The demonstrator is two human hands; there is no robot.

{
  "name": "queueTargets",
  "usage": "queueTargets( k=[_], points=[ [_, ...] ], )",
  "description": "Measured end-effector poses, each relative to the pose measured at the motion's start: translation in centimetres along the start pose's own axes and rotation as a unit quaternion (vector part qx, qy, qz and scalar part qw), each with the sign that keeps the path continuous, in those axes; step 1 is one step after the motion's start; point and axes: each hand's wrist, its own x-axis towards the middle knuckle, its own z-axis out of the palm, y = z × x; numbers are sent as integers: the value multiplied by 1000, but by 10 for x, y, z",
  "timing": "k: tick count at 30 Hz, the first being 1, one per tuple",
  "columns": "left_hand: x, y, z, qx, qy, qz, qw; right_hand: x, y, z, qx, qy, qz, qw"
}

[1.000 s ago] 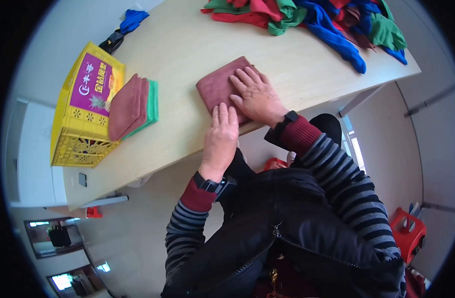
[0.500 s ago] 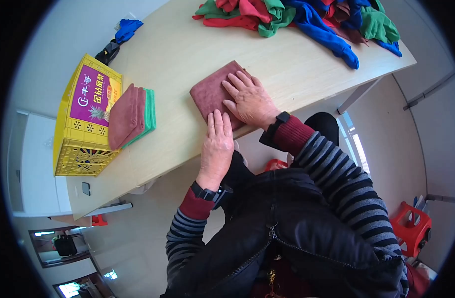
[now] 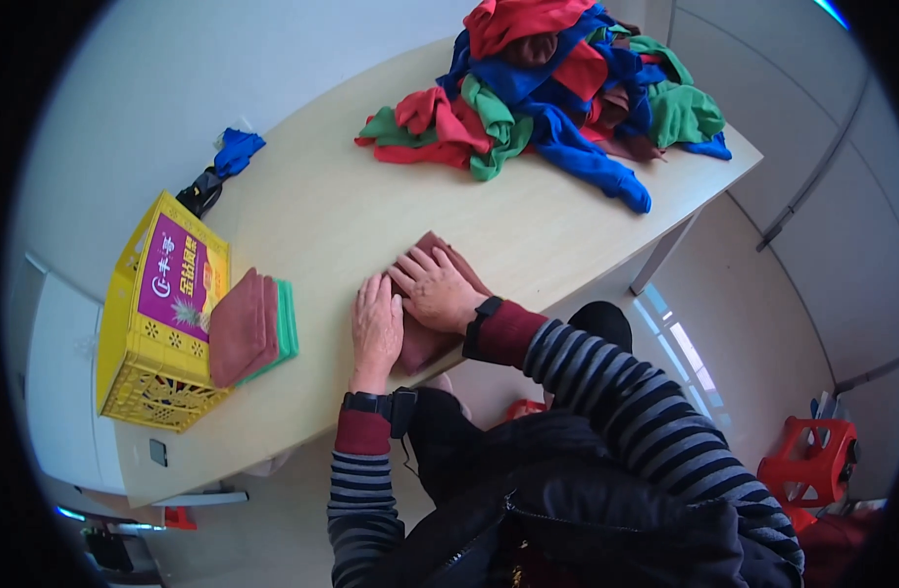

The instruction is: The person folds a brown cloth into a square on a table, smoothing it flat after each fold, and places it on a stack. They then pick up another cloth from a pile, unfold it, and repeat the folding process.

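A folded brown cloth (image 3: 422,350) lies at the table's near edge. My right hand (image 3: 436,291) rests flat across it, fingers stretched out. Along the cloth's left edge, my left hand (image 3: 377,331) lies with its fingers extended and close to the right hand's fingertips. Both hands are open and hold nothing. Part of the cloth is hidden beneath them. To the left sits a small stack of folded cloths, brown ones (image 3: 244,331) on top of green ones (image 3: 286,323), beside a yellow crate.
The yellow plastic crate (image 3: 165,367) stands at the table's left. A heap of loose red, blue, green and brown cloths (image 3: 567,88) covers the far right. A blue cloth (image 3: 239,150) lies at the far left edge, a phone-like dark object (image 3: 158,452) near the left corner. A red stool (image 3: 810,461) stands right.
The whole view has tilted up, so more of the cloth heap shows. My left hand has moved from the cloth's near side to its left edge; my right hand stays on top.
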Motion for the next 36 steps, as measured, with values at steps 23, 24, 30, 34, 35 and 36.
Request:
queueTargets(
  k=[23,24,30,34,35,36],
  points=[
    [-36,28,-26,105,7,-144,984,-48,-21,-68,116,-64,28,991],
    [-41,34,-27,131,8,-160,978,-48,-13,-67,114,-82,20,990],
    [-62,69,-43,177,-10,-170,969,-18,10,-61,101,-56,62,991],
    [-50,68,-43,174,26,-118,977,-29,-5,-51,33,-24,62,997],
    [-41,62,-39,155,74,-56,984,-32,-8,-47,-4,3,52,999],
    [-30,57,-33,154,69,-58,984,-34,-7,-40,-2,-2,55,999]
  ],
)
